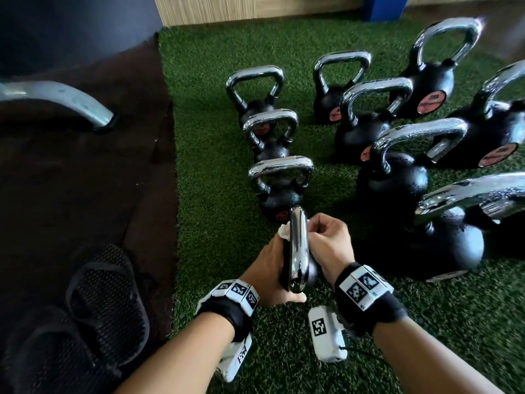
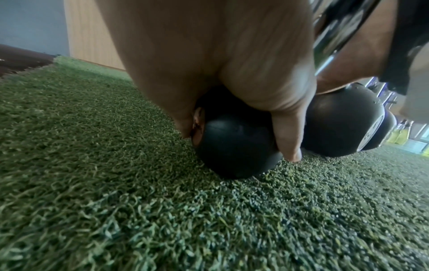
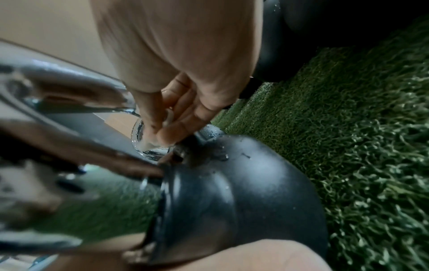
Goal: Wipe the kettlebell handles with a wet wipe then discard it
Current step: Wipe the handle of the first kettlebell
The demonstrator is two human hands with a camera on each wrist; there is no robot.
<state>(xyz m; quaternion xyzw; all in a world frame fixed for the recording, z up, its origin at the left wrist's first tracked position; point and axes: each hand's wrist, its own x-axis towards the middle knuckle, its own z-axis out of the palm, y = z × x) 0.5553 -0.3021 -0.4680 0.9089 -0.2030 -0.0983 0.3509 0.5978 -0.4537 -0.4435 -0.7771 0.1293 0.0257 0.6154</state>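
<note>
A small black kettlebell [image 1: 298,251] stands tilted on the green turf, its chrome handle [image 1: 299,243] end-on towards me. My left hand [image 1: 274,265] grips its round black body [image 2: 234,146] from the left, thumb [image 2: 287,135] curled round the near side. My right hand [image 1: 321,234] pinches a white wet wipe [image 1: 285,230] around the far leg of the handle. In the right wrist view the fingers [image 3: 171,126] press the wipe [image 3: 148,144] against the wet chrome where it meets the body [image 3: 232,201]. Most of the wipe is hidden by the handle and fingers.
Several more chrome-handled kettlebells [image 1: 397,166] stand in rows on the turf [image 1: 204,137] ahead and to the right, the nearest [image 1: 281,189] just beyond my hands. Black sandals [image 1: 85,308] lie on a dark mat at left, near a grey metal frame foot [image 1: 71,98].
</note>
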